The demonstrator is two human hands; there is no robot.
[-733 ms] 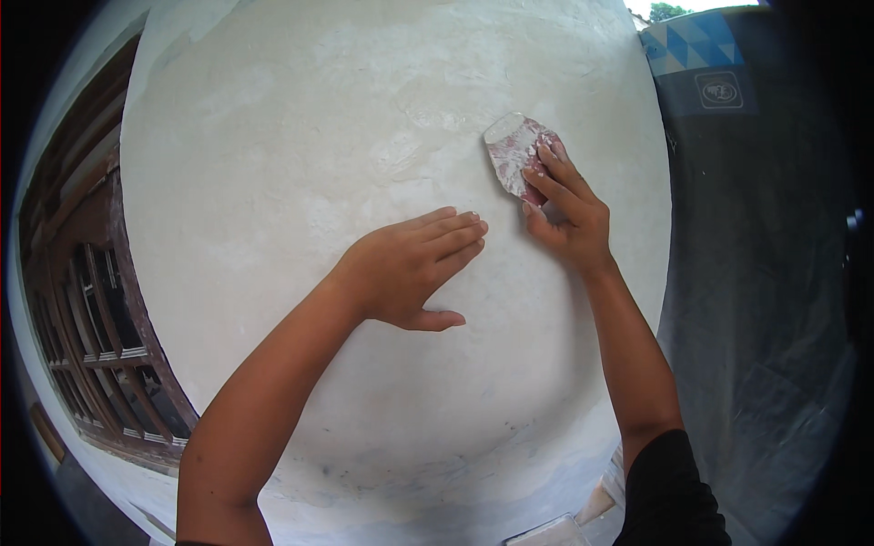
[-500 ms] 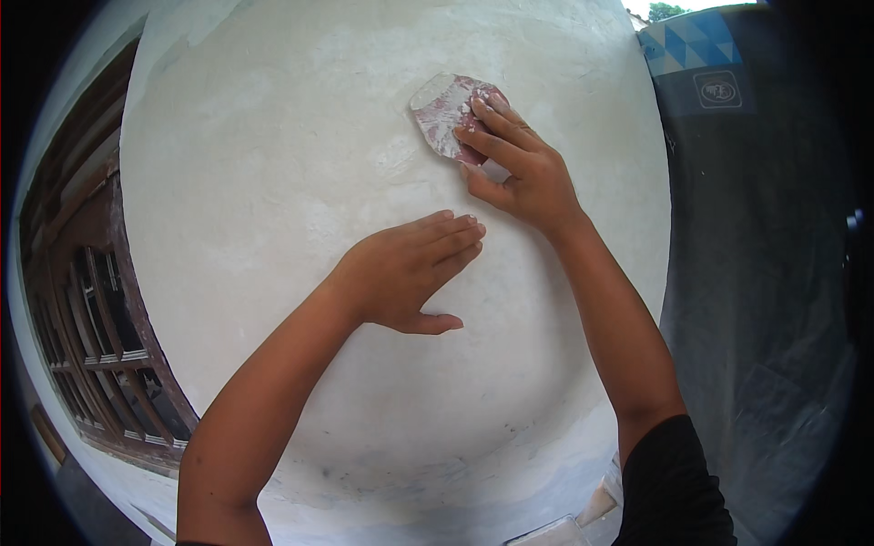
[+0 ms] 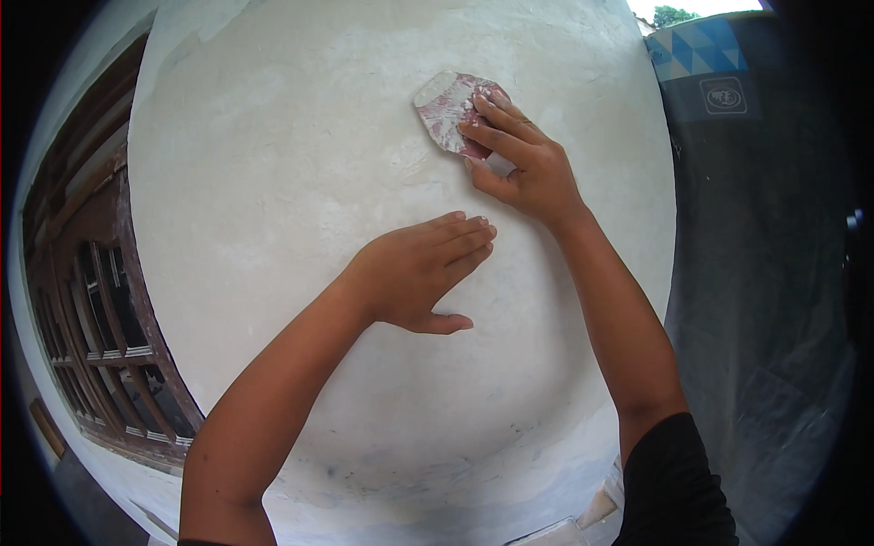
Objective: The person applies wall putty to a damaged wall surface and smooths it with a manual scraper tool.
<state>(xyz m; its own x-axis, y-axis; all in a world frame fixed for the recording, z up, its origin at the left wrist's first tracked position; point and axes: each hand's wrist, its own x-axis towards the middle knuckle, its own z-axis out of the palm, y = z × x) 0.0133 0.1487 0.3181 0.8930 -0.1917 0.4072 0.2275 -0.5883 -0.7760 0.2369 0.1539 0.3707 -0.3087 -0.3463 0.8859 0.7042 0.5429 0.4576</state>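
Note:
My right hand [image 3: 528, 164] presses a flat, reddish piece [image 3: 446, 109] against the pale wall [image 3: 264, 227], its fingers over the face and its thumb at the lower edge. White putty-like smears cover much of that piece, which has cut-off corners; it resembles a putty spreader, though its material is unclear. Lower and to the left, my left hand [image 3: 414, 273] lies flat at the wall, thumb spread away from the straight fingers. Nothing is held in it.
A brown wooden window frame [image 3: 137, 300] with dark panes borders the wall on the left. On the right hangs a dark sheet [image 3: 756, 273] with a blue-and-white triangle pattern on top. Light-coloured pieces [image 3: 596, 510] lie low by my right sleeve.
The whole view has shifted slightly, so the window and wall sit a little farther right. Both hands keep nearly the same pose, and the reddish piece stays under my right hand.

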